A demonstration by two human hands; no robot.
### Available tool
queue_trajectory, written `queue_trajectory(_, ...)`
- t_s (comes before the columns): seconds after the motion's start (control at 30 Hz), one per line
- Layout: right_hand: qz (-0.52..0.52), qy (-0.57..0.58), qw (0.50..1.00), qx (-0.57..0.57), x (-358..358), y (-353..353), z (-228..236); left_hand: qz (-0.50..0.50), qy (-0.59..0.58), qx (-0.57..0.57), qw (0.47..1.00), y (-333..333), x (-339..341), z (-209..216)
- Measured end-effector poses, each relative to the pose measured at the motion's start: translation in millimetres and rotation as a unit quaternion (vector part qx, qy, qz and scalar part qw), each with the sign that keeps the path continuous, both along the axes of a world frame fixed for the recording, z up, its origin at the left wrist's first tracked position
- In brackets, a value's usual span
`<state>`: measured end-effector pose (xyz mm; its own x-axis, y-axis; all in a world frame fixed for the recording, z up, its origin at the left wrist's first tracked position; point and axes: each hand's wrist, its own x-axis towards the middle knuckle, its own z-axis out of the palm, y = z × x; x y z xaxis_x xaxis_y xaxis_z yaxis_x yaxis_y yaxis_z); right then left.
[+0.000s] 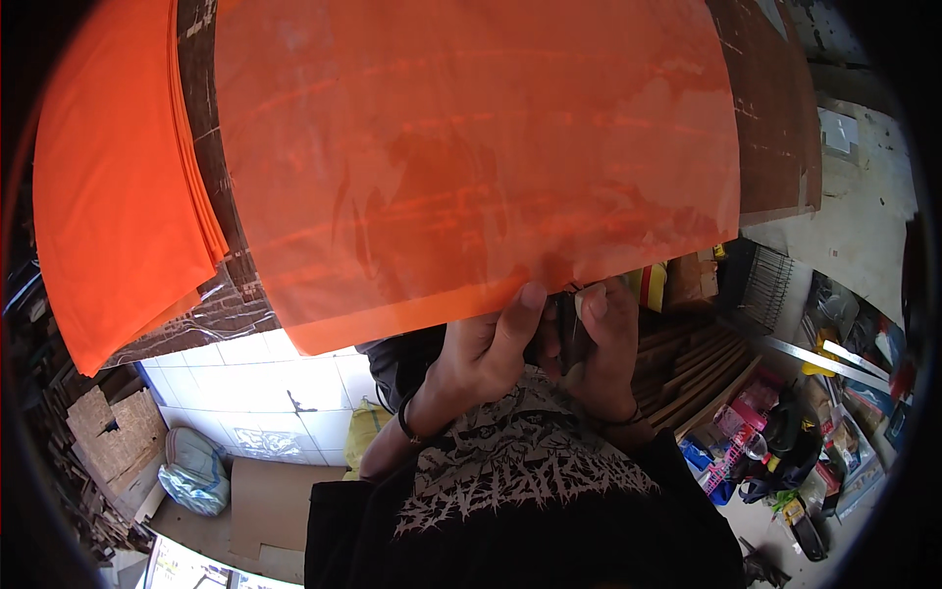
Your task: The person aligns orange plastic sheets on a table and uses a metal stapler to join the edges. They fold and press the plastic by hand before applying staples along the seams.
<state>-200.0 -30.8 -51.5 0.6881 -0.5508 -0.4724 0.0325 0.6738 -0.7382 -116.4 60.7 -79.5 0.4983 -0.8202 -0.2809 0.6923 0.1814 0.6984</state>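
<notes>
While the right hand (606, 342) grips a dark object (576, 334), I can't tell the left hand's (493, 350) hold at the orange sheet's (491, 187) near edge.

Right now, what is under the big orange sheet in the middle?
A brown tabletop shows along both sides of the big orange sheet; whatever lies beneath its middle is covered and cannot be made out.

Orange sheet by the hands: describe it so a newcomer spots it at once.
Find the brown work surface at the top of the view. The orange sheet covers its middle, its lower edge at the person's left hand and right hand. Wider and marked by glossy reflections, it differs from the layered orange stack to its left.
</notes>
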Motion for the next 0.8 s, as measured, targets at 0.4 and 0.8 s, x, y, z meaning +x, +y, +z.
queue_trajectory(0.4, 0.024, 0.010, 0.995, -0.093, 2, -5, -4, 0.027, -0.066, 0.003, 0.997, -3, -2, -6)
queue_trajectory(0.8, 0.070, 0.048, 0.986, -0.142, -9, -3, -9, 0.006, -0.077, -0.020, 0.997, 2, 2, -1)
